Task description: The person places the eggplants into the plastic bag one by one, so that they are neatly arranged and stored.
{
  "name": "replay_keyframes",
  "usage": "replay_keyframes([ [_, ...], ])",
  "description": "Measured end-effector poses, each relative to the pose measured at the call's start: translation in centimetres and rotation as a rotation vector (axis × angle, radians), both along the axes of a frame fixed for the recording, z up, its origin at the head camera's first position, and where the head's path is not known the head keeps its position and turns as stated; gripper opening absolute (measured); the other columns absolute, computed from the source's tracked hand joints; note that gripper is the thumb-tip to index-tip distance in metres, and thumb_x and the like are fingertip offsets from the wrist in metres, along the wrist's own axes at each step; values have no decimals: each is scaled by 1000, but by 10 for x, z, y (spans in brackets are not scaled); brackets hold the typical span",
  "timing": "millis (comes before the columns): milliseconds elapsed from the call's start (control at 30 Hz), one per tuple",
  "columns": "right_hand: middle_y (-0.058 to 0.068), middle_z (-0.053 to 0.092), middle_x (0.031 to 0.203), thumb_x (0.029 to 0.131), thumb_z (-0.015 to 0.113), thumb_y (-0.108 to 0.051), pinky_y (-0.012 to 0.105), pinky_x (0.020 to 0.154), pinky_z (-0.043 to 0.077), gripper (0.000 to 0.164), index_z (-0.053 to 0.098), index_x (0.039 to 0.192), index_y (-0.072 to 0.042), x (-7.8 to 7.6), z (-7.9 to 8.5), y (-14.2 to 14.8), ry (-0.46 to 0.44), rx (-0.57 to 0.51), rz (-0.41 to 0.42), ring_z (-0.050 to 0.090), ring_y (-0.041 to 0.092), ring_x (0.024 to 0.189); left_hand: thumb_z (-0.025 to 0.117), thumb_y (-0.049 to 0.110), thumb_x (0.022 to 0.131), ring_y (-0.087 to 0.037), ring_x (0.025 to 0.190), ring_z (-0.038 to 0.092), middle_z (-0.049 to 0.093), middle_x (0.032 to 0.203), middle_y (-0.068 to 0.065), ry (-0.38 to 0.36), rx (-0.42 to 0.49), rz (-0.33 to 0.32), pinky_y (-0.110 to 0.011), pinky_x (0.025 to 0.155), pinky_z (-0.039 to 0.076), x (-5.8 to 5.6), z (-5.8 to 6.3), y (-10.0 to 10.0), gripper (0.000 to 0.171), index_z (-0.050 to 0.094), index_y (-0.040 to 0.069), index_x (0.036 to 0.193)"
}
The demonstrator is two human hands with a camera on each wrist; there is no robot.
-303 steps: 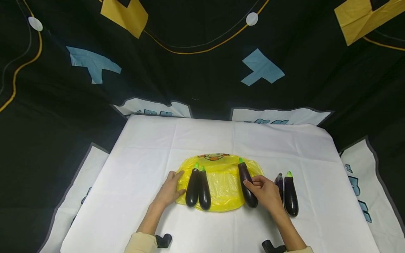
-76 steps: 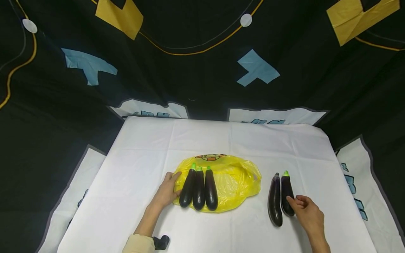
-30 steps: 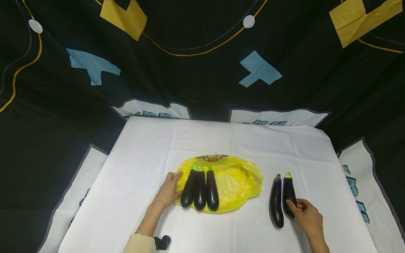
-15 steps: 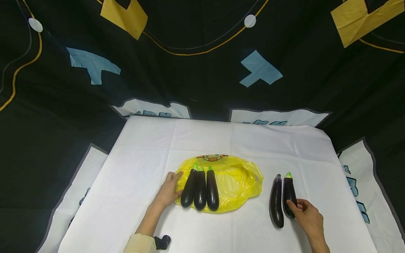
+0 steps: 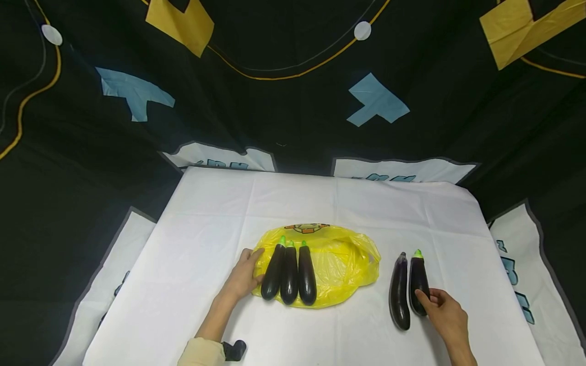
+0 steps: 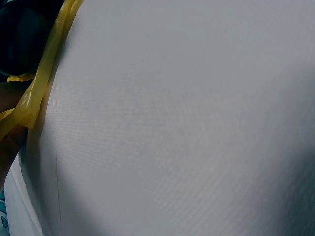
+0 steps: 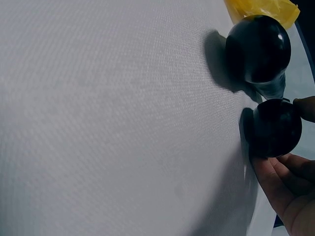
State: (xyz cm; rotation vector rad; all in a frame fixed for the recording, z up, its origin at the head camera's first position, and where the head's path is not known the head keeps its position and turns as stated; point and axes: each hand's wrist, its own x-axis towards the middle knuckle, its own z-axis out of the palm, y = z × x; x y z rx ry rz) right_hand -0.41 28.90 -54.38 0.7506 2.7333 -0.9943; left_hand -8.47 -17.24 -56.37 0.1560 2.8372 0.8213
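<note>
A yellow plastic bag (image 5: 341,269) lies flat on the white-covered table, bearing three dark eggplants (image 5: 289,277) side by side on its left half, green caps away from the person. My left hand (image 5: 240,278) pinches the bag's left edge; the left wrist view shows a yellow fold (image 6: 42,78) between thumb and finger. To the right of the bag lie two more eggplants. My right hand (image 5: 446,312) holds the green-capped one (image 5: 417,277) near its thick end, thumb on one side and fingers on the other. A longer eggplant (image 5: 399,295) with a dull dark stem lies just left of it.
White cloth (image 5: 220,203) covers the table. A black cloth (image 5: 284,117) with yellow and blue patches hangs behind. A black wrist device (image 5: 235,351) sits at the left cuff.
Since the earliest frame, an eggplant has moved left across the bag to join the other two. My right hand has shifted right and taken hold of the green-capped eggplant there.
</note>
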Motion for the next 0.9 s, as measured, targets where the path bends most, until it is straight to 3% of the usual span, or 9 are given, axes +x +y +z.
replay_keyframes([
  [300, 15, 66, 96, 85, 57, -60, 42, 70, 44, 69, 62, 112, 3, 0, 1, -1, 4, 3, -17, 60, 33, 90, 78, 7, 77, -22, 96, 49, 42, 114, -8, -21, 0, 11, -38, 91, 46, 0, 0, 0, 73, 44, 6, 141],
  [567, 14, 66, 96, 85, 57, -60, 39, 69, 44, 69, 61, 113, 3, 0, 2, 0, -2, -8, -8, 60, 32, 89, 77, 7, 76, -21, 91, 48, 42, 111, -9, 18, 2, -18, -37, 86, 47, -1, -1, -2, 72, 44, 4, 140],
  [900, 15, 66, 95, 85, 57, -60, 41, 71, 44, 70, 61, 113, 4, 1, 2, 2, 8, -3, -13, 61, 32, 89, 77, 8, 77, -21, 95, 49, 42, 114, -8, -14, -12, 10, -37, 90, 46, -1, -1, 0, 73, 43, 6, 141],
])
